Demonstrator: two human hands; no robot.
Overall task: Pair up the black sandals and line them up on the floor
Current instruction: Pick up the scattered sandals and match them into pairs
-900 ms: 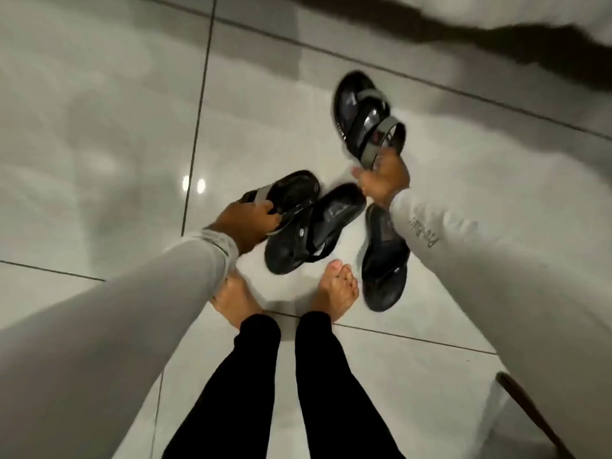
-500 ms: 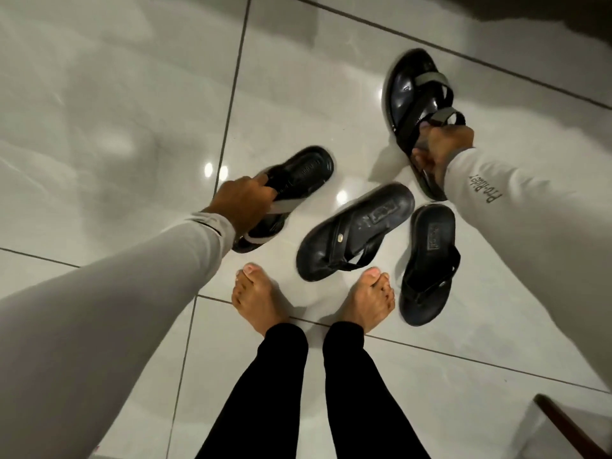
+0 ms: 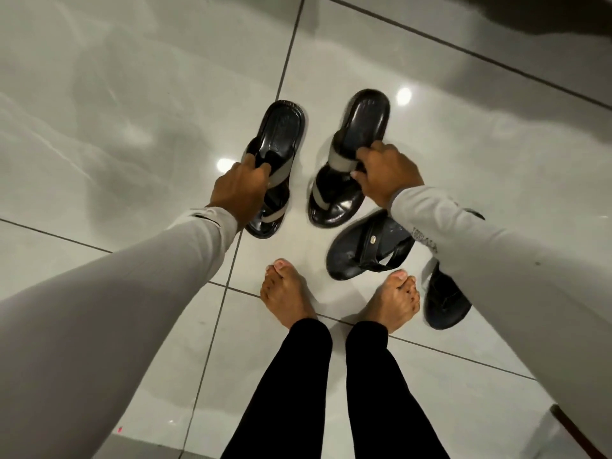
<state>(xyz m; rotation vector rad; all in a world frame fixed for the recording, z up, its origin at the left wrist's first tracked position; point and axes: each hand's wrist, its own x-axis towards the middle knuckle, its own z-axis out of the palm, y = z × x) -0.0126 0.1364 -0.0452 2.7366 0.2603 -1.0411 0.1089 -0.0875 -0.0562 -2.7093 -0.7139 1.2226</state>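
Two black sandals with grey straps stand side by side, heels pointing away from me. My left hand [image 3: 240,190] grips the straps of the left grey-strapped sandal [image 3: 281,134]. The right grey-strapped sandal [image 3: 361,124] is held by its strap in my right hand [image 3: 387,173], and its toe rests on the floor. Two plain black thong sandals lie closer to me: one black thong sandal [image 3: 361,250] sits slanted below my right hand, and the other black thong sandal [image 3: 443,303] is partly hidden under my right sleeve.
My bare feet [image 3: 288,296] stand on the glossy white tiled floor [image 3: 132,127], just in front of the thong sandals. A dark wooden edge [image 3: 576,432] shows at the bottom right. A dark shadow crosses the top right.
Both hands have brought the grey-strapped sandals together in front of me, side by side and turned heels away. The thong sandals have stayed where they lay.
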